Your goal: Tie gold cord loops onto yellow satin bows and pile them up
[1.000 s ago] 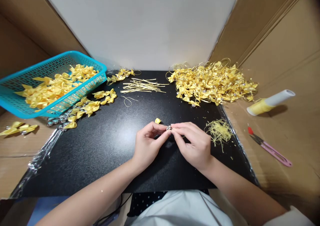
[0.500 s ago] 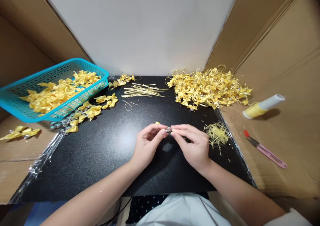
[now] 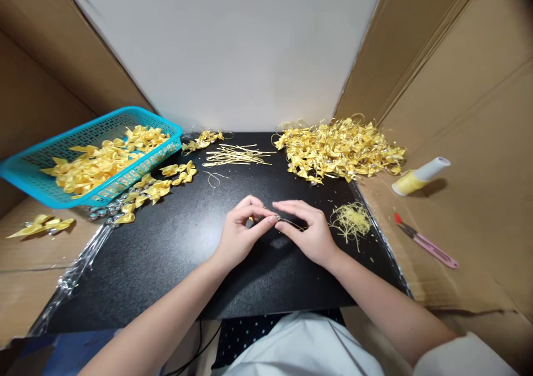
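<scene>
Between the thumb and fingertips of my left hand [image 3: 244,231] is a small yellow ribbon bow [image 3: 250,222], mostly hidden behind the fingers. A tiny silvery bell-like piece [image 3: 278,218] shows at those fingertips. From it a thin gold cord [image 3: 293,223] runs right, towards the palm side of my right hand [image 3: 310,231]. The thumb and fingers of my right hand are parted, close to the left fingertips, with the cord passing through the gap. Both hands are above the black board [image 3: 166,270].
A turquoise basket [image 3: 41,201] of bows stands left, with silver bells [image 3: 104,210] beside it. Cut gold cords [image 3: 239,155] lie at the back. Finished-looking bows [image 3: 341,151] are heaped back right, near thread scraps [image 3: 353,220], a thread spool [image 3: 420,177] and pink snips [image 3: 433,249].
The right fingers have parted from the silvery piece they were pinching, and more of the cord shows. My left hand keeps its pinch. The whole view has shifted slightly.
</scene>
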Action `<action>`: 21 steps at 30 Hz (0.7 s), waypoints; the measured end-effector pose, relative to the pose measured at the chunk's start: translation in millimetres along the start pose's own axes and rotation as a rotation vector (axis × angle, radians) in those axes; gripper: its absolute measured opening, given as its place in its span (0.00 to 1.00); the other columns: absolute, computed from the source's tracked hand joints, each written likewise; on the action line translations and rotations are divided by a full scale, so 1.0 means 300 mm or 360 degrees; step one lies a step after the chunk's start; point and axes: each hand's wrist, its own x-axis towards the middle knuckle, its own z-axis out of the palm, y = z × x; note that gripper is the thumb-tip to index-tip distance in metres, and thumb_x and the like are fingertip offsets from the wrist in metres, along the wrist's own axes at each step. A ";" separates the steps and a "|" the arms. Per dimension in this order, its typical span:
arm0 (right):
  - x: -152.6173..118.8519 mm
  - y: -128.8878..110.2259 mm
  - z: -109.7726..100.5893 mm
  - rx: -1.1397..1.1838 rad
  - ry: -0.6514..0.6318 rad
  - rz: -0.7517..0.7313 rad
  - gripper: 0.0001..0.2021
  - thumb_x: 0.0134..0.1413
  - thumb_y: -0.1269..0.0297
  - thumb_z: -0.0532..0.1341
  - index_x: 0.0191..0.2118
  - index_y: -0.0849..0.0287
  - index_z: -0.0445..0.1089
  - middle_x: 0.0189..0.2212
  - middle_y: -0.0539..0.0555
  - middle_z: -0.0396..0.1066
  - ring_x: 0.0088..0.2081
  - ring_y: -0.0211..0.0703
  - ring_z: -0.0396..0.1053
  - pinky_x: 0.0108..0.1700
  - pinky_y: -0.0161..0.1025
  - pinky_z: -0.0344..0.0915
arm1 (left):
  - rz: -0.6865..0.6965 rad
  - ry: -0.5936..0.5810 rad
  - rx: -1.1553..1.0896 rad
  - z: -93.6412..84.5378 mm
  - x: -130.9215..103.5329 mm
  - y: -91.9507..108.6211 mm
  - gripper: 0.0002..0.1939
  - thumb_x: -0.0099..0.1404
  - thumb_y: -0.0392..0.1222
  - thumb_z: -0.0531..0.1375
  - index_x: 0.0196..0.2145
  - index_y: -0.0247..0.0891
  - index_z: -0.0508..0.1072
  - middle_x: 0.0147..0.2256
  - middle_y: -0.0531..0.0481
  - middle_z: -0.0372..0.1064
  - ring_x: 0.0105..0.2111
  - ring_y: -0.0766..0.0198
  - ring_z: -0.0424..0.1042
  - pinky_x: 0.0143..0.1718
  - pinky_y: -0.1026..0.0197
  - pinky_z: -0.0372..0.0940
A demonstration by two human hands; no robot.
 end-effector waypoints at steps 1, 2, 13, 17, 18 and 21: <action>0.007 0.002 -0.008 0.0015 -0.0023 0.0012 0.14 0.50 0.68 0.68 0.45 0.54 0.77 0.43 0.56 0.78 0.46 0.43 0.75 0.51 0.44 0.71 | 0.0038 -0.0025 0.0086 -0.004 0.006 0.010 0.04 0.57 0.43 0.66 0.27 0.42 0.80 0.27 0.51 0.63 0.30 0.65 0.65 0.33 0.62 0.61; 0.015 0.002 -0.016 0.0059 -0.0051 0.0026 0.14 0.50 0.68 0.68 0.46 0.55 0.77 0.44 0.56 0.78 0.48 0.43 0.74 0.52 0.44 0.70 | 0.0073 -0.0051 0.0167 -0.007 0.013 0.022 0.04 0.58 0.43 0.66 0.28 0.42 0.80 0.28 0.51 0.62 0.31 0.65 0.64 0.34 0.61 0.60; 0.080 -0.035 -0.036 0.0324 -0.0228 0.0291 0.09 0.51 0.58 0.66 0.33 0.58 0.79 0.29 0.51 0.79 0.33 0.41 0.76 0.40 0.38 0.72 | 0.0213 -0.0235 0.0372 -0.025 0.093 0.142 0.06 0.60 0.44 0.65 0.28 0.41 0.79 0.28 0.52 0.62 0.30 0.66 0.62 0.33 0.62 0.58; 0.077 -0.039 -0.037 0.0165 -0.0305 0.0253 0.07 0.54 0.62 0.65 0.33 0.59 0.78 0.30 0.52 0.80 0.35 0.42 0.77 0.42 0.39 0.71 | 0.0161 -0.0211 0.0219 -0.025 0.103 0.122 0.08 0.60 0.44 0.64 0.26 0.38 0.77 0.28 0.51 0.63 0.30 0.66 0.62 0.32 0.62 0.58; 0.072 -0.037 -0.039 0.0120 -0.0329 0.0251 0.07 0.54 0.63 0.64 0.33 0.59 0.78 0.30 0.52 0.80 0.35 0.42 0.77 0.43 0.40 0.71 | 0.0155 -0.0178 0.0185 -0.027 0.105 0.122 0.09 0.60 0.44 0.64 0.25 0.38 0.76 0.28 0.51 0.63 0.29 0.66 0.62 0.32 0.62 0.57; 0.053 -0.014 -0.044 -0.0029 -0.0372 0.0243 0.05 0.53 0.67 0.64 0.32 0.60 0.78 0.30 0.53 0.80 0.35 0.42 0.77 0.44 0.40 0.71 | 0.0162 -0.0056 0.0115 -0.044 0.120 0.144 0.11 0.58 0.46 0.65 0.24 0.37 0.74 0.27 0.51 0.63 0.28 0.66 0.61 0.30 0.63 0.57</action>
